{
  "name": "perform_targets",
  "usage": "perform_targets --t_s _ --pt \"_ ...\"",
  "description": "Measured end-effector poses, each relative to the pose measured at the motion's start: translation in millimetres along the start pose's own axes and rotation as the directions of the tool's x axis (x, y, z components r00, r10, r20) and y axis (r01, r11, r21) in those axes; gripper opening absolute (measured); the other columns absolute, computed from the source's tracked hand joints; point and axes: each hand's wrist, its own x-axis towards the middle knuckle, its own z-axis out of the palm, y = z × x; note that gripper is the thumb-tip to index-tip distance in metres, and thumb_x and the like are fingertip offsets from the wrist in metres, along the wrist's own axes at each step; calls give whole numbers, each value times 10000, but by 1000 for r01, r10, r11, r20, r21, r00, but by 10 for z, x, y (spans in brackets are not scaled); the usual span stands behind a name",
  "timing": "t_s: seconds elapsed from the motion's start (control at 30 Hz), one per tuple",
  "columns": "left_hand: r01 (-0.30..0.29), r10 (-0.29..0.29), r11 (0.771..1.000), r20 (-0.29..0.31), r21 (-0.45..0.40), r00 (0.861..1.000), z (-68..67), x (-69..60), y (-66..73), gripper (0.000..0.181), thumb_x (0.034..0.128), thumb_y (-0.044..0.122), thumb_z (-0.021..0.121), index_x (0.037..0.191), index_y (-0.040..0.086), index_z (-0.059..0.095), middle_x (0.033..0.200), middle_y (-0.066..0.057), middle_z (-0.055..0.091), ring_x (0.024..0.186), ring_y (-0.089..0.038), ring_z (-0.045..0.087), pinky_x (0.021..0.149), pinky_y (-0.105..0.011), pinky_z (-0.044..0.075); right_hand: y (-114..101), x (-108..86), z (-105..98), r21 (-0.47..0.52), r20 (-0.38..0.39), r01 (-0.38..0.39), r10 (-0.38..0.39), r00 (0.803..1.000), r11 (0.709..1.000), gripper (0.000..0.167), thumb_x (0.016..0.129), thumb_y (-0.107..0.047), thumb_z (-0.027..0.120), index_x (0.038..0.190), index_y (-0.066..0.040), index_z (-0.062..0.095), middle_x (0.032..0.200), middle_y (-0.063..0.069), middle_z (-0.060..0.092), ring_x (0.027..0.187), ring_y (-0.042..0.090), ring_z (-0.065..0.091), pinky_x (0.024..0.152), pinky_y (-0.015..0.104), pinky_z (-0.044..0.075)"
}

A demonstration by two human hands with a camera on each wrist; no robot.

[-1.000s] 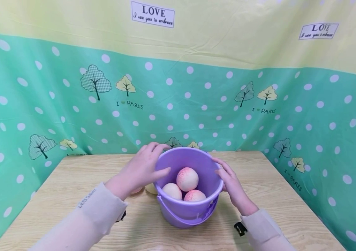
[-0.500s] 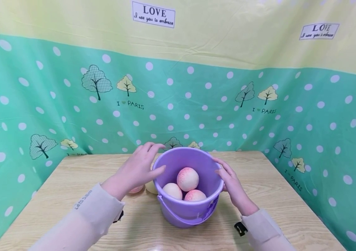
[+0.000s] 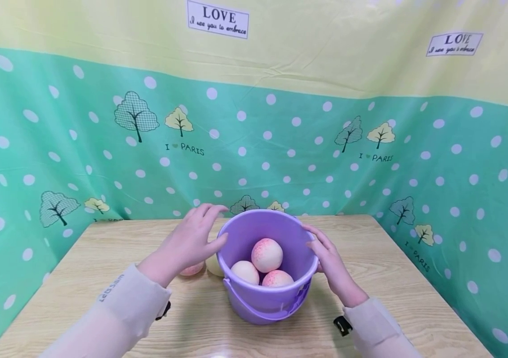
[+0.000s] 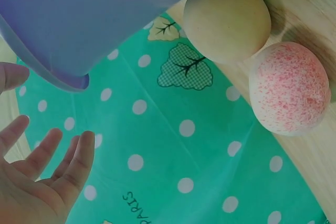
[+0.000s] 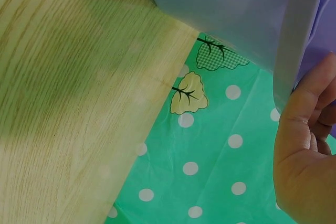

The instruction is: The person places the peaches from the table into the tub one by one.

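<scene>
A purple bucket [image 3: 262, 303] stands upright on the table, three white-and-pink peaches [image 3: 266, 255] visible inside it. My right hand [image 3: 336, 268] grips its right rim; in the right wrist view the thumb [image 5: 310, 98] lies over the rim. Just off the left rim is my left hand [image 3: 186, 243], holding nothing, its fingers [image 4: 44, 148] spread and loosely bent in the left wrist view. Outside the bucket on the left lie a pale yellowish peach [image 4: 227, 20] and a pink-speckled peach [image 4: 289, 88], side by side and partly hidden by the left hand in the head view.
The light wooden table [image 3: 397, 303] is backed and flanked by a green and yellow curtain [image 3: 262, 129] with dots and trees. The bucket's purple handle [image 3: 258, 314] hangs down at the front.
My left hand has drawn away from the bucket's left rim, moving left. The right hand stays at the right rim, and the bucket and the peaches keep their places.
</scene>
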Motion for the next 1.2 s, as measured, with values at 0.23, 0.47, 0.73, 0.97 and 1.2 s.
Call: perform_targets --t_s 0.23,0.47,0.73,0.97,1.2 --pt "24 -24 1000 7 7 1000 -23 -23 -27 508 910 259 651 1369 88 514 1309 -135 579 1198 -355 558 998 -530 484 3 -2 -2 4 4 3 -3 1000 1000 492 946 -192 489 1436 -235 490 1440 180 482 871 242 651 608 310 548" --pt "46 -46 999 10 18 999 -26 -58 -59 504 910 258 658 1365 98 514 1300 -143 582 1182 -364 562 992 -540 483 0 -1 -1 2 4 0 0 1000 1000 495 947 -196 483 1440 -233 483 1451 178 469 879 233 652 616 310 551" --pt "56 -56 998 8 20 998 5 -89 -114 495 901 249 661 1352 100 521 1292 -158 584 1172 -378 567 993 -551 475 5 5 4 5 3 -4 4 1000 1000 493 950 -194 482 1441 -235 484 1444 181 472 842 194 646 618 305 550" --pt "85 -85 996 25 12 996 16 -105 -165 505 905 283 660 1357 108 517 1328 -166 567 1221 -392 542 1025 -568 450 8 5 3 6 2 -5 5 1000 1000 495 950 -195 482 1444 -235 481 1448 177 469 814 175 641 612 299 547" --pt "103 -104 994 27 25 994 36 -129 -196 506 906 278 660 1356 93 521 1315 -176 571 1192 -389 552 986 -565 477 5 5 4 6 0 -6 6 1000 1000 492 952 -193 483 1443 -234 483 1455 169 466 812 166 639 620 301 547"
